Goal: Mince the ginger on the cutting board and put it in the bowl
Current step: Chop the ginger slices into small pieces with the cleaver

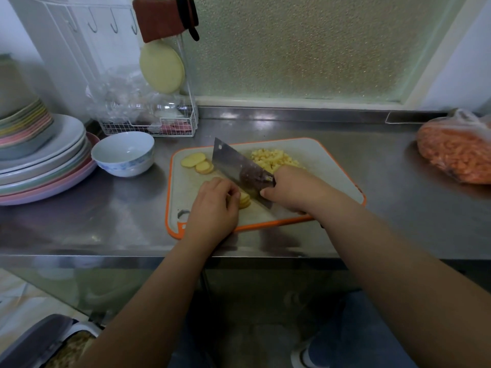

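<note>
While the right hand [289,187] is wrapped closed around the cleaver [239,168] handle, the blade sits angled across the cutting board [318,152], its edge just beside a short stack of ginger slices [244,201]. The left hand [215,203] holds that stack from the near-left side, its grip curled and pinching the slices, fingertips [235,193] close to the blade face.

Ginger status: a heap of minced ginger [273,159] lies at the far side of the board behind the right hand; two uncut slices [198,162] rest at the far-left corner. The bowl [123,155] stands on the bench [372,144] just left of the board and appears empty. Judgement: mincing is partly done; no transfer has begun.

Recommendations for the step in hand: keep the left fingertips tucked under, knuckles guiding the blade; cut the stack into thin strips, then cross-cut; keep the tip low and the strokes short so pieces stay on the board.
</note>
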A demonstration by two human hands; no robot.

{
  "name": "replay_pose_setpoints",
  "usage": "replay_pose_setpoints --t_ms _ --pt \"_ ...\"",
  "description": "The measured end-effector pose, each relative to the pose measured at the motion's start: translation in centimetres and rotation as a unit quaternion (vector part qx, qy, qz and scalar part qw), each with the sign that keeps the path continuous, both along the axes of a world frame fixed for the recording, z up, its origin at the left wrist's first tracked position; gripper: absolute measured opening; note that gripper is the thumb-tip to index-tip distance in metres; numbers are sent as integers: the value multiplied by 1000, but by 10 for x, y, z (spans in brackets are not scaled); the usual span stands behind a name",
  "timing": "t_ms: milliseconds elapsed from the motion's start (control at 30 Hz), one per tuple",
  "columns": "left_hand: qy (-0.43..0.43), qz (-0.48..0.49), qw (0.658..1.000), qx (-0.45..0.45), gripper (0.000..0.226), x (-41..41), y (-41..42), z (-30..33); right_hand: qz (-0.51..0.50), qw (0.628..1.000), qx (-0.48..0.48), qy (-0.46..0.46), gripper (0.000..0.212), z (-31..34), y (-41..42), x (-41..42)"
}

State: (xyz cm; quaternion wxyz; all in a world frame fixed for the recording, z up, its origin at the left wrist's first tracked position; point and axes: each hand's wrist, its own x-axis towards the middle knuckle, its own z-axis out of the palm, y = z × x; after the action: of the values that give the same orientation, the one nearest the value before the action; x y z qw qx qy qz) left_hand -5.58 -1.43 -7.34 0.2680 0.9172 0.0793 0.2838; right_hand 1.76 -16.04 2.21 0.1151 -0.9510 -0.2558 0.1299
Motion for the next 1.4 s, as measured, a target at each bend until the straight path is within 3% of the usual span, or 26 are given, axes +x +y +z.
replay_pose_setpoints --t_ms 467,600,833,1000,1400 --pt "34 -8 999 20 2 3 2 2 37 991 -132 -9 10 23 19 -20" --pt "30 -12 999 23 4 3 3 2 30 994 -105 -2 7 6 21 -19" --pt "15 12 999 37 12 -2 -1 0 -5 999 -19 51 27 -4 2 -11" --pt "6 11 1000 3 6 -3 0 0 -4 1000 -3 9 25 -2 -1 -14" --pt "10 2 1000 -1 14 -4 -1 1 15 997 -77 -24 23 13 10 -19"
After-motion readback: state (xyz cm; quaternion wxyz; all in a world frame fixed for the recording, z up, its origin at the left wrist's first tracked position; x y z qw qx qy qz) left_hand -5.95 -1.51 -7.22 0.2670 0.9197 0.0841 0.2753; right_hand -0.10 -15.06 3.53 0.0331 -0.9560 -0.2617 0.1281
